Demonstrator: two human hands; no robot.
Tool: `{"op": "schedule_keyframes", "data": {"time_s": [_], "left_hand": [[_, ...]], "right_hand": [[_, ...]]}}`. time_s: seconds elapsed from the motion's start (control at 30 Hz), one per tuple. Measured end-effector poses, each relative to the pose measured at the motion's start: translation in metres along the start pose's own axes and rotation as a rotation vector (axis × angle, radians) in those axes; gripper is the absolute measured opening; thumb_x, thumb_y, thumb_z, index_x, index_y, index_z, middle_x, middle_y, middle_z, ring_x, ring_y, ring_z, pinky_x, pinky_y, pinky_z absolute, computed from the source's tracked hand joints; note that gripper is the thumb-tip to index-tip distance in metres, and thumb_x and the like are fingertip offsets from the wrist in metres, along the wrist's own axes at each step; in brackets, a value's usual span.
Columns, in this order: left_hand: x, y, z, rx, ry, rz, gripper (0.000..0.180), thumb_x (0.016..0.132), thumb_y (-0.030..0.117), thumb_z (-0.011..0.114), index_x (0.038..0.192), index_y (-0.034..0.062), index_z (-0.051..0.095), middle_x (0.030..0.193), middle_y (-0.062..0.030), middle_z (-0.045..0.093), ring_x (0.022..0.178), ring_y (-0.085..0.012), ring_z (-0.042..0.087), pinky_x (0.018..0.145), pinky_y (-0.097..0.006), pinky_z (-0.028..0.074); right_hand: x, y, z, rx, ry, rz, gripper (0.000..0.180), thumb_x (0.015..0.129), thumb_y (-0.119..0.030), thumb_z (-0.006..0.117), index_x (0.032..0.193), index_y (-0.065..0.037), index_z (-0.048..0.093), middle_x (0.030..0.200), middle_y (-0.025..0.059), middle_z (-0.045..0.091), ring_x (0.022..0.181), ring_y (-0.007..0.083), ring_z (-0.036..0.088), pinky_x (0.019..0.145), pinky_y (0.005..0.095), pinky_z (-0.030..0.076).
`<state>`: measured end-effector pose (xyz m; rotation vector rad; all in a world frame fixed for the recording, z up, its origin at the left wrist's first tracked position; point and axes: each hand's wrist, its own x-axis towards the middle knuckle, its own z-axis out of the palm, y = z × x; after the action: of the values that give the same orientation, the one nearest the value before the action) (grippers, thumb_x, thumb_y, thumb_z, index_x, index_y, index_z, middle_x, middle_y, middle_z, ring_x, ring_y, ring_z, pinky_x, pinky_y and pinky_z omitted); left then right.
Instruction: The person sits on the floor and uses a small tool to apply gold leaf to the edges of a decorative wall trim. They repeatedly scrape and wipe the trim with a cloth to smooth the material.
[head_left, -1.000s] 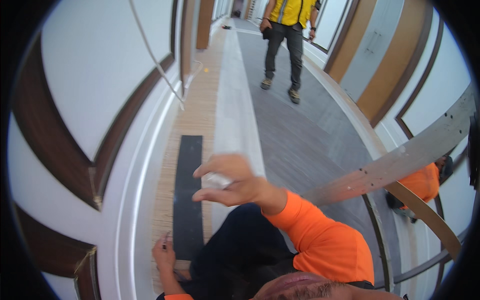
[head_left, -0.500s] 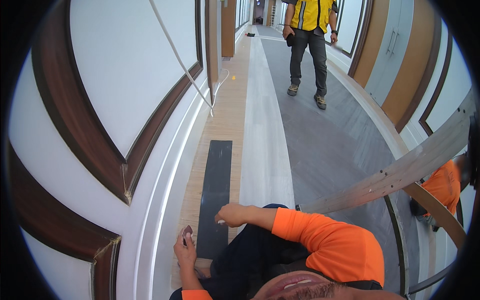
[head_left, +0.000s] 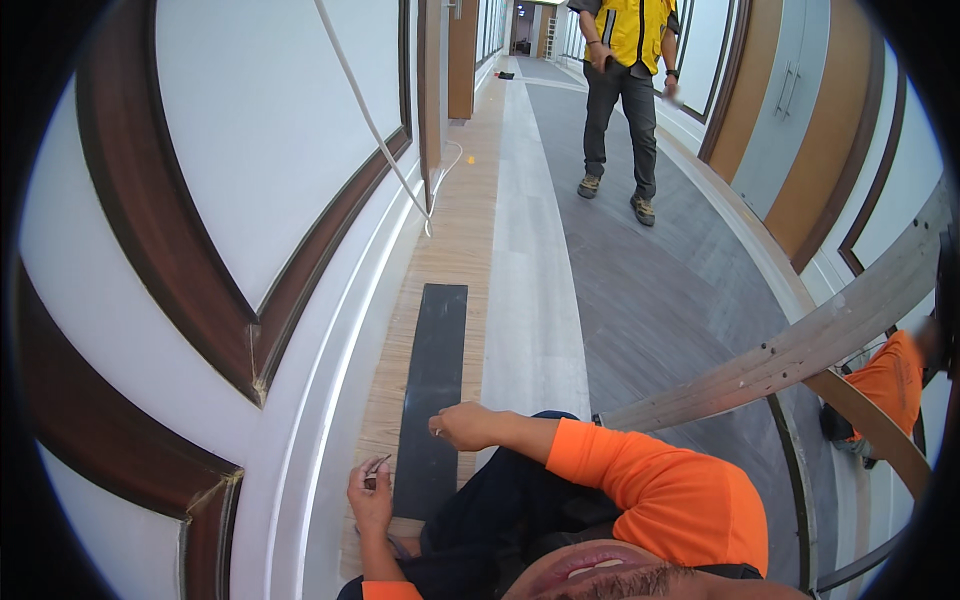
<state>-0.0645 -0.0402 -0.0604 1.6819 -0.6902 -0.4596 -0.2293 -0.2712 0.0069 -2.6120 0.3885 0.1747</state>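
My left hand [head_left: 371, 505] is closed around a small dark reddish-brown piece [head_left: 377, 464], held nearly edge-on near the wall; its kind is unclear. Just below it lies the near end of a long dark grey floor strip [head_left: 432, 345], flat on the wood-look flooring. Over the middle of this strip is my right hand [head_left: 464, 427], with its fingers pinched together. A tiny whitish spot shows at its fingertips, too small to name. Whether this hand touches the strip I cannot tell.
A white wall with dark wood trim [head_left: 250, 350] runs along my left. A white cable [head_left: 372, 125] hangs to the floor ahead. A person in a yellow vest [head_left: 625, 110] stands in the corridor. On the right are a long metal beam [head_left: 800, 345] and a crouching person in orange [head_left: 885, 390].
The brown piece in my left hand has turned from face-on to nearly edge-on. My right hand has shifted slightly up. The standing person's hand has risen toward the waist.
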Motion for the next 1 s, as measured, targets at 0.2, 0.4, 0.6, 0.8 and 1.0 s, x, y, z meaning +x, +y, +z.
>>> {"op": "schedule_keyframes", "data": {"time_s": [0.2,0.4,0.6,0.8,1.0], "left_hand": [[-0.004,0.004,-0.001,0.035,0.002,0.064,0.034,0.092,0.022,0.083,0.113,-0.0008,0.071,0.093,-0.0063,0.071,0.077,-0.0111,0.063,0.071,-0.027,0.052],[-0.003,0.000,-0.003,0.054,0.045,0.099,0.028,0.093,0.020,0.082,0.109,-0.0002,0.071,0.093,-0.0051,0.070,0.079,-0.0107,0.062,0.073,-0.028,0.052],[-0.002,0.001,0.000,-0.044,0.002,-0.016,0.020,0.096,0.014,0.078,0.103,-0.0028,0.071,0.099,-0.0086,0.067,0.086,-0.0160,0.066,0.078,-0.029,0.053],[0.000,-0.011,-0.002,0.011,0.021,0.059,0.023,0.100,0.020,0.073,0.110,-0.0003,0.070,0.084,-0.0021,0.067,0.071,-0.0091,0.059,0.066,-0.025,0.050],[-0.001,-0.005,0.003,0.001,0.056,-0.076,0.025,0.096,0.013,0.074,0.115,-0.0041,0.071,0.102,-0.0124,0.068,0.091,-0.0205,0.068,0.083,-0.034,0.054]], "right_hand": [[-0.003,-0.010,-0.009,-0.009,-0.017,0.046,0.028,0.103,-0.026,0.056,0.116,-0.004,0.068,0.093,0.0212,0.074,0.092,0.0428,0.071,0.083,0.0529,0.054],[-0.003,-0.015,-0.010,0.026,-0.011,0.033,0.035,0.095,-0.027,0.061,0.120,-0.003,0.066,0.099,0.0226,0.074,0.098,0.0422,0.071,0.086,0.0528,0.055],[0.000,-0.003,-0.001,0.024,-0.010,0.036,0.036,0.090,-0.014,0.061,0.124,-0.003,0.064,0.102,0.0224,0.074,0.101,0.0416,0.071,0.087,0.0516,0.055],[0.000,-0.009,-0.008,-0.022,-0.060,0.035,0.041,0.088,-0.006,0.059,0.130,-0.007,0.065,0.107,0.0218,0.074,0.104,0.0410,0.071,0.088,0.0509,0.055],[0.003,-0.001,-0.002,-0.105,-0.098,0.011,0.042,0.088,-0.009,0.061,0.130,-0.009,0.067,0.109,0.0218,0.074,0.103,0.0401,0.071,0.087,0.0501,0.056]]}}
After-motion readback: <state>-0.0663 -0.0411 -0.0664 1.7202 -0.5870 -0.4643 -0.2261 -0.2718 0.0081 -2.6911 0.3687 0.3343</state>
